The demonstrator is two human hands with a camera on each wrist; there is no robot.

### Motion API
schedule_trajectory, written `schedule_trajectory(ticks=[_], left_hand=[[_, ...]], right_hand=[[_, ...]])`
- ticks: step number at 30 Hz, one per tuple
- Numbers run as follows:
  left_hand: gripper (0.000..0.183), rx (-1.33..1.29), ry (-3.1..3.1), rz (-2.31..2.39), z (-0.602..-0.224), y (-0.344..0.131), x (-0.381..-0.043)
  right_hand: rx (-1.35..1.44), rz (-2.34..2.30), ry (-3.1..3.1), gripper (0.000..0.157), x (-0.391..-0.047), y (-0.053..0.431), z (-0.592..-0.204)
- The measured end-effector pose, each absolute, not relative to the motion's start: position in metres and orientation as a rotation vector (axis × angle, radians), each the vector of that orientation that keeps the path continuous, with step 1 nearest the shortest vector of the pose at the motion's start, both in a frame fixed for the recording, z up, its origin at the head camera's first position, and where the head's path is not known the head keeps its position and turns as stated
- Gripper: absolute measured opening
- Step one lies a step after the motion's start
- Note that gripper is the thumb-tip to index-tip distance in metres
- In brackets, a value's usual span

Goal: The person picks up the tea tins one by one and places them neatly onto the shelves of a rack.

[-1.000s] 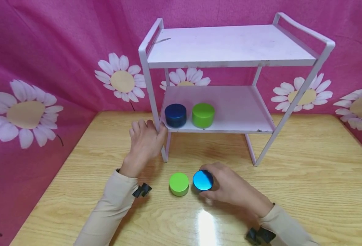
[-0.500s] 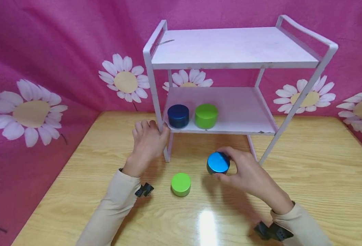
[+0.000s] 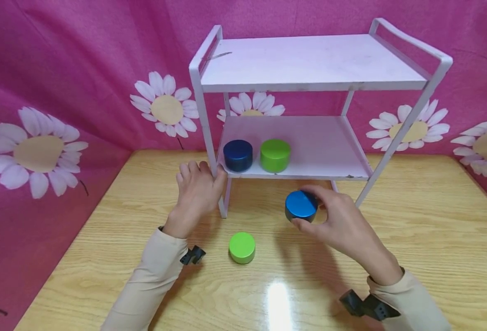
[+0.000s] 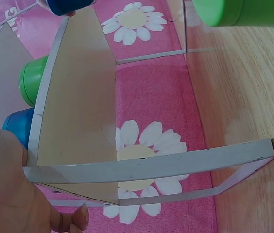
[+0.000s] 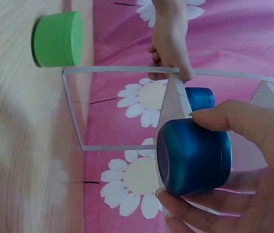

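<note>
Head view | right hand (image 3: pixel 346 220) pinches glossy blue cylindrical container (image 3: pixel 301 205), raised above wood-grain table (image 3: pixel 115 239), before white two-tier metal rack (image 3: pixel 309 59) | left hand (image 3: pixel 197 191) grips rack's left front post (image 3: pixel 204 119)

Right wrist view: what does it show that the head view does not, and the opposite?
Only the right wrist view shows the base of the blue container in the right grip. Only the head view shows the left sleeve and right sleeve. Both show the left grip on the rack, that blue container, and the green container on the table.
</note>
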State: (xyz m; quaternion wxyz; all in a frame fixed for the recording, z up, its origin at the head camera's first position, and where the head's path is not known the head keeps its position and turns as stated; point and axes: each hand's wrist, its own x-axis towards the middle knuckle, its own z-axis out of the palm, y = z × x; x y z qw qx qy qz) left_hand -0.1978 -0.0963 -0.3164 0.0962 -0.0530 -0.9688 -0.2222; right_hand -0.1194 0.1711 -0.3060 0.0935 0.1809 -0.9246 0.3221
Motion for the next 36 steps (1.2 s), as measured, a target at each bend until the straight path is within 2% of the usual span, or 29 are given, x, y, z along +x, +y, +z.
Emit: schedule_trajectory(ticks=[27, 36], left_hand=[[0.047, -0.16, -2.875, -0.657, -0.316, -0.096, -0.197], [0.046, -0.17, -2.861, -0.673, -0.317, -0.096, -0.197]], right_hand=[[0.525, 0.974, -2.717, 0.063, -0.121, 0.167, -0.29], [0.539, 0.958, -2.711, 0.059, -0.123, 0.168, -0.286]])
